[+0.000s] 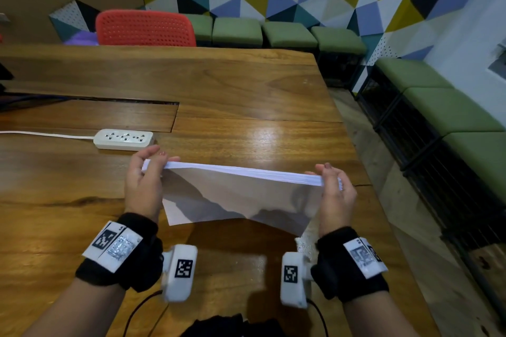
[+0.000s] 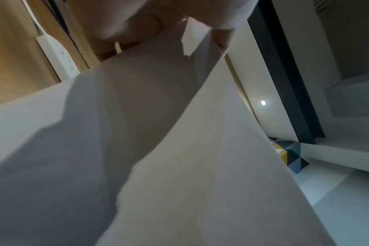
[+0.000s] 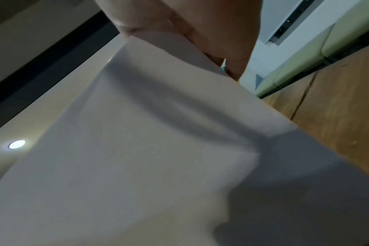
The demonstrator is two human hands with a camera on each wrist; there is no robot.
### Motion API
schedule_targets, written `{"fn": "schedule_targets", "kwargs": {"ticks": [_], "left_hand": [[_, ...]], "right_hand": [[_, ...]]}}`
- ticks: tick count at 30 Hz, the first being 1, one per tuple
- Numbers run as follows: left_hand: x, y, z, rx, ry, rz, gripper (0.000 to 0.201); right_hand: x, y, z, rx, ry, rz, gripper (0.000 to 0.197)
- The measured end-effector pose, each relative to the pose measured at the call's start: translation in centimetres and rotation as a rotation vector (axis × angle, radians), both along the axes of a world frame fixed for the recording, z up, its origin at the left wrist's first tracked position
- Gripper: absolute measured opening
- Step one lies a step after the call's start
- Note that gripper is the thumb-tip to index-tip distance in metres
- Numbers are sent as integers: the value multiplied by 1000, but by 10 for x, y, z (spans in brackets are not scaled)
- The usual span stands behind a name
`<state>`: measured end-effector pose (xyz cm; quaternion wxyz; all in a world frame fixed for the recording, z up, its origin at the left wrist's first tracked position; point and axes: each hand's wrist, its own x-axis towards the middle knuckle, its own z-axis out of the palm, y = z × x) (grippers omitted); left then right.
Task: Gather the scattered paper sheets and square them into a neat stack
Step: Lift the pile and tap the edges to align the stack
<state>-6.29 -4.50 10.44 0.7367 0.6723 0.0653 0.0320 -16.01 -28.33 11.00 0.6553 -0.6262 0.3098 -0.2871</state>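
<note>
A stack of white paper sheets (image 1: 241,194) stands on its long edge, tilted toward me, over the wooden table (image 1: 246,96). My left hand (image 1: 161,157) grips the stack's left end, thumb on the near face and fingers behind. The right end is held the same way by my right hand (image 1: 321,172). The top edges look roughly flush; the lower edge is uneven, with one corner hanging lower at the right. In the left wrist view the paper (image 2: 158,149) fills the frame below the fingers (image 2: 124,25). The right wrist view shows the paper (image 3: 137,149) under the fingers (image 3: 200,25).
A white power strip (image 1: 123,139) with its cord lies just behind my left hand. A recessed slot (image 1: 109,102) cuts the table farther back. A red chair (image 1: 145,27) and green stools (image 1: 290,34) stand beyond. The table's right edge runs close to my right hand.
</note>
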Motion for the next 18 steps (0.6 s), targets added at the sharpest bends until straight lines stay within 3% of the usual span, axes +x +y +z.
{"fn": "schedule_targets", "kwargs": {"ticks": [7,13,18], "left_hand": [[-4,-6,6,-9,3,36,20],[6,-2,6,-17,34,-3,25],[6,2,3,17,-20,-44,27]], "right_hand": [[-3,-1,-7,-59,-1,37,18],[-3,0,-9,-122,6,31,40],[-4,-2,-6,-200,-27,80,26]]}}
